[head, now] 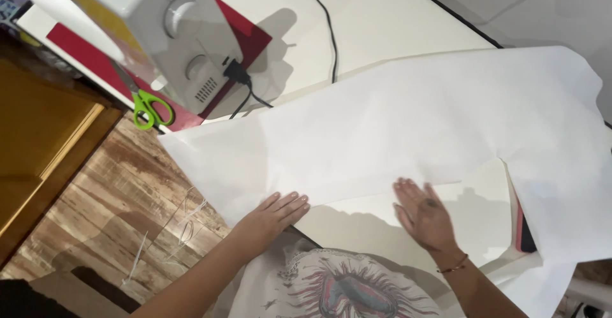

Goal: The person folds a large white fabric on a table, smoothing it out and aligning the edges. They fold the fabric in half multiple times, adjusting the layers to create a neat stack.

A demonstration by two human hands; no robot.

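from the head view, a big white sheet of paper (408, 133) lies spread over the white table (382, 12), its near edge hanging past the table's corner. the left hand (271, 214) lies flat on the sheet's near edge, fingers straight and close together, gripping nothing. the right hand (422, 214) presses palm down beside it, fingers slightly spread. beyond them stands a white sewing machine (159, 31), with green-handled scissors (148, 104) just beside it on a red mat (239, 34).

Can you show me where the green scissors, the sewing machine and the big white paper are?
green scissors (150, 109), head view, on the green handle loops.
sewing machine (172, 31), head view, on its white side by the dials.
big white paper (408, 126), head view, on its flat middle.
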